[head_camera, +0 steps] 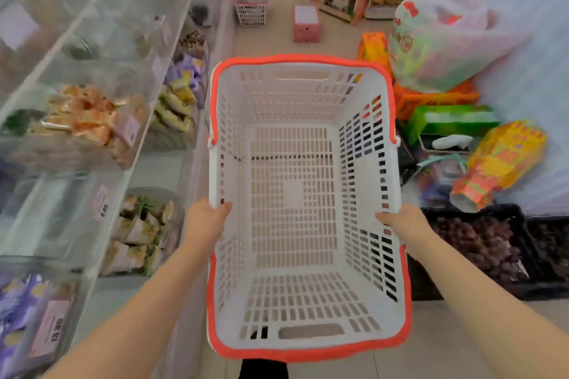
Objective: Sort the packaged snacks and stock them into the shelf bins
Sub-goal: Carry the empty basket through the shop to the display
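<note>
- Two hands carry one basket [292, 203]: the left hand [205, 221] grips its left rim, the right hand [400, 224] grips its right rim, fingers curled over the edge, which keeps it level above the floor [271, 37].
- Nothing lies in the basket; its slotted bottom shows bare, so I judge it ready for a fresh load.
- Packaged snacks sit in the clear shelf bins [92, 129] along the left side, some bins partly filled.
- More stock waits at the right edge of the aisle: colourful snack bags [502, 160], a plastic sack [443, 40], and dark crates [480, 243].
- Open floor runs ahead between shelf and pile, with a small basket [251, 6] and a pink box [306, 23] farther on.
</note>
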`<state>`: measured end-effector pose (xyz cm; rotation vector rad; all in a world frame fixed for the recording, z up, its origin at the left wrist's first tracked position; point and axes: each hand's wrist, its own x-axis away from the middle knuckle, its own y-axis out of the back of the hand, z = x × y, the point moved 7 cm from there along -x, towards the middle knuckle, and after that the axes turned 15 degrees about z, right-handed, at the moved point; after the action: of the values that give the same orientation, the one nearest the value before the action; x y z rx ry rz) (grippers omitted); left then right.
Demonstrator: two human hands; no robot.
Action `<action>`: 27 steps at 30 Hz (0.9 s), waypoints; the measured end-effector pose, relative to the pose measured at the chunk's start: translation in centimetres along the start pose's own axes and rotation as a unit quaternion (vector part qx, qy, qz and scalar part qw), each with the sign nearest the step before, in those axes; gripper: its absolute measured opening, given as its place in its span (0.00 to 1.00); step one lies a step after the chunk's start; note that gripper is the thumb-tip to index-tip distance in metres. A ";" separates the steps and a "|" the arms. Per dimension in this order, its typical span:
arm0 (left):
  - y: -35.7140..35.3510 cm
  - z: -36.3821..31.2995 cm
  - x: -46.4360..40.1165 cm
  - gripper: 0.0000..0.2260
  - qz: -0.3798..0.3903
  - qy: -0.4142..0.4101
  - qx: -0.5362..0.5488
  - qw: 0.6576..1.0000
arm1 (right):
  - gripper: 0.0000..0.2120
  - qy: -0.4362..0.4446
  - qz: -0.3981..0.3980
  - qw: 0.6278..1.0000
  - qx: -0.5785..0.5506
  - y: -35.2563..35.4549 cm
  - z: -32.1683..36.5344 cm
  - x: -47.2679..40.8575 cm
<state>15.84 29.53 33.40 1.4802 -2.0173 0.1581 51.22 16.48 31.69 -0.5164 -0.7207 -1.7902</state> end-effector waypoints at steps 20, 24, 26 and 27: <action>3.5 -28.3 -35.5 0.11 -0.047 0.000 -0.040 0.998 | 0.13 0.044 0.053 0.997 -0.034 5.0 32.2 -34.5; 3.0 -34.9 -43.1 0.10 -0.055 -0.014 -0.050 0.997 | 0.12 0.059 0.065 0.996 -0.011 7.7 39.7 -42.4; 2.6 -37.4 -46.9 0.10 -0.051 -0.009 -0.050 0.997 | 0.11 0.063 0.064 0.996 0.001 8.7 42.9 -46.2; 2.5 -38.6 -48.8 0.10 -0.049 -0.008 -0.047 0.998 | 0.11 0.062 0.062 0.996 0.005 9.1 44.3 -48.3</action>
<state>38.04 87.52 38.30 1.5215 -1.9326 0.0118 75.28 78.08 34.01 -0.4301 -0.5997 -1.6851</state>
